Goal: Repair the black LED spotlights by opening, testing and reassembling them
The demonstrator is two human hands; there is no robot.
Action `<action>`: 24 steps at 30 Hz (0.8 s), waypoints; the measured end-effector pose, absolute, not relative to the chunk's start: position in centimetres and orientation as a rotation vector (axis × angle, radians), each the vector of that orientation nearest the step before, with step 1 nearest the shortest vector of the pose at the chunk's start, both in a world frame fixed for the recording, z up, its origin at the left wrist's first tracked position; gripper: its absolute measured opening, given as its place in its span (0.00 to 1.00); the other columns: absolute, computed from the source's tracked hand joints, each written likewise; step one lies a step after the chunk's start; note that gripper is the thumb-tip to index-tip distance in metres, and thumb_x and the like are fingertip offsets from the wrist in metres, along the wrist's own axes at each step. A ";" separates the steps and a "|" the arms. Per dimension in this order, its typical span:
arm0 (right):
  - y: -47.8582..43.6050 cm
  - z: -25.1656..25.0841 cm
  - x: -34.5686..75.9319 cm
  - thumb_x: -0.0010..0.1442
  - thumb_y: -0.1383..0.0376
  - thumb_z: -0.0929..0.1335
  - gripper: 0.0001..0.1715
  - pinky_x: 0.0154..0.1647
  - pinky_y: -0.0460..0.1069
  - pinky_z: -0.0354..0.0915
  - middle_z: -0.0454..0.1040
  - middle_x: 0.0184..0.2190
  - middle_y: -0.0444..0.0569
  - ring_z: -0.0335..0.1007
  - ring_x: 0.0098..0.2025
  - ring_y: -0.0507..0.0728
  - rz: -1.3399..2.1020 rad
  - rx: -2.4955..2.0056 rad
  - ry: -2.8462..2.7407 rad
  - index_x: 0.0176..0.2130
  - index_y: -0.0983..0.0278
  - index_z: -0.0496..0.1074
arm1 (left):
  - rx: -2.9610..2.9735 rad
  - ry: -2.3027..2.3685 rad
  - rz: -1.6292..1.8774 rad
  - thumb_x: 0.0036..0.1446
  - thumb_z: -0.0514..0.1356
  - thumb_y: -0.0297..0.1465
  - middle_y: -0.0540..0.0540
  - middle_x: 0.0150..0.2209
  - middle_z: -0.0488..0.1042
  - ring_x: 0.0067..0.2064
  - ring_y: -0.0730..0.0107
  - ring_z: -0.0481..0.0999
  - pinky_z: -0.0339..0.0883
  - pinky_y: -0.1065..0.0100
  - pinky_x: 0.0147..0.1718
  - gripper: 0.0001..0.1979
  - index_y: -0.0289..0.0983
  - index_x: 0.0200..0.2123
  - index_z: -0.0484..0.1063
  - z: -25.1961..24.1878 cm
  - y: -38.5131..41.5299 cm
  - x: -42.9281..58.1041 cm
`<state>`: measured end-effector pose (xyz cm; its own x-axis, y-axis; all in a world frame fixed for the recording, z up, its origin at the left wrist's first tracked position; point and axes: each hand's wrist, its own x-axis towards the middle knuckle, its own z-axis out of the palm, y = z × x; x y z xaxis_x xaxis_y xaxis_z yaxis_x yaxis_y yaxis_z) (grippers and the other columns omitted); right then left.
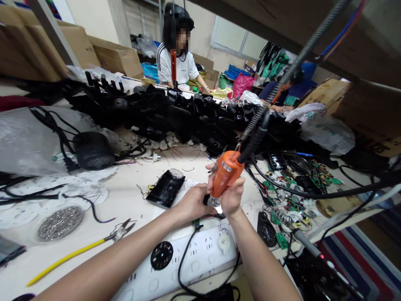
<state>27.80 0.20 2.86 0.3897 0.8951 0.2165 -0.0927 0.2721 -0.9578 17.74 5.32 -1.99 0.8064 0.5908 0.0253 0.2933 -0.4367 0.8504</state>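
Observation:
An orange electric screwdriver point(226, 173) hangs from a coiled spring point(294, 62), and my right hand point(231, 198) is wrapped round its body. Its lower end points down at a small dark part with a shiny round face point(214, 202). My left hand point(194, 203) grips that part from the left; the fingers hide much of it. Left of the hands lies a black housing with a round clear lens point(166, 188). Below them, a white power strip point(200, 255) carries a black disc point(161, 255) and a white round piece point(224, 242).
Yellow-handled cutters point(81, 251) and a dish of screws point(60, 223) lie at left. Circuit boards and wires point(294, 196) cover the right side, near a soldering iron point(308, 243). Black housings point(150, 108) are heaped behind. A co-worker in a white shirt point(175, 67) sits across.

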 end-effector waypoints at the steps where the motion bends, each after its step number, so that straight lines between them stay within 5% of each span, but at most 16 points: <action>1: -0.2 3.4 28.0 0.41 0.24 0.56 0.48 0.20 0.52 0.62 0.67 0.17 0.45 0.64 0.18 0.56 0.800 -1.040 -0.918 0.33 0.60 0.74 | 2.060 0.651 0.402 0.43 0.68 0.31 0.46 0.38 0.77 0.42 0.57 0.75 0.66 0.64 0.41 0.16 0.37 0.38 0.75 -1.9 5.2 17.6; 10: -4.8 4.1 30.7 0.51 0.30 0.56 0.44 0.14 0.47 0.59 0.68 0.17 0.44 0.59 0.15 0.53 0.654 -0.852 -0.776 0.36 0.62 0.74 | 2.157 0.652 0.422 0.49 0.67 0.34 0.41 0.47 0.74 0.49 0.56 0.72 0.64 0.57 0.50 0.18 0.39 0.45 0.75 -1.5 3.6 16.2; 16: -4.9 3.2 30.1 0.45 0.28 0.60 0.46 0.13 0.47 0.56 0.68 0.16 0.44 0.58 0.14 0.52 0.697 -0.832 -0.715 0.36 0.64 0.74 | 2.242 0.551 0.360 0.57 0.61 0.32 0.43 0.43 0.75 0.46 0.60 0.72 0.64 0.63 0.47 0.09 0.38 0.41 0.74 -1.3 3.7 17.0; 24: -4.4 3.1 29.6 0.45 0.29 0.61 0.45 0.16 0.47 0.59 0.68 0.16 0.44 0.59 0.16 0.53 0.728 -0.816 -0.742 0.37 0.64 0.74 | 2.358 0.535 0.294 0.62 0.56 0.36 0.43 0.42 0.75 0.45 0.61 0.73 0.65 0.63 0.44 0.09 0.38 0.40 0.71 -1.3 3.8 16.9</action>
<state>29.64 -4.43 3.11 0.5339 0.7951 0.2878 -0.2732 0.4843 -0.8312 16.94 3.81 -1.28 0.8895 0.4525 0.0633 0.2958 -0.6759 0.6751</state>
